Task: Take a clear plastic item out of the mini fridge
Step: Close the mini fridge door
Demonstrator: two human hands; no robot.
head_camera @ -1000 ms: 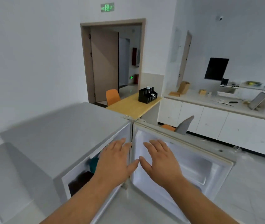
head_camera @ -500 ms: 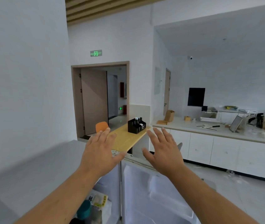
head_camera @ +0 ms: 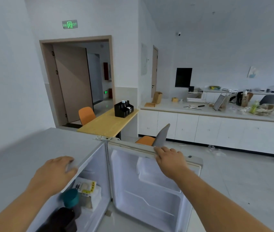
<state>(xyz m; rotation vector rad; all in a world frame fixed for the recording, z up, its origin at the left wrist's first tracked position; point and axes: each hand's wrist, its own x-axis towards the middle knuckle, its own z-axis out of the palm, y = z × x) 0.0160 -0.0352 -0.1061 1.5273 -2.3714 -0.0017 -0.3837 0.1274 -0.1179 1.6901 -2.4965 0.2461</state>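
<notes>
The white mini fridge (head_camera: 32, 153) stands open below me, its door (head_camera: 149, 203) swung out to the right. Inside, a clear plastic pack (head_camera: 87, 190) with a yellow and white label lies on a shelf. In front of it are a teal-capped bottle (head_camera: 71, 197) and a dark item (head_camera: 62, 218). My left hand (head_camera: 54, 172) rests on the fridge top with its fingertips at the front edge, holding nothing. My right hand (head_camera: 170, 159) grips the top edge of the open door. The door's inner racks hold nothing.
A wooden table (head_camera: 106, 123) with a black organiser (head_camera: 123, 109) stands just behind the fridge, with orange chairs (head_camera: 86, 114) beside it. A grey chair back (head_camera: 162, 134) rises behind the door. White cabinets (head_camera: 208, 129) with a cluttered counter run along the right wall.
Both hands were raised open in the air before me; now the left lies on the fridge top and the right holds the door's top edge. The view has tilted back down.
</notes>
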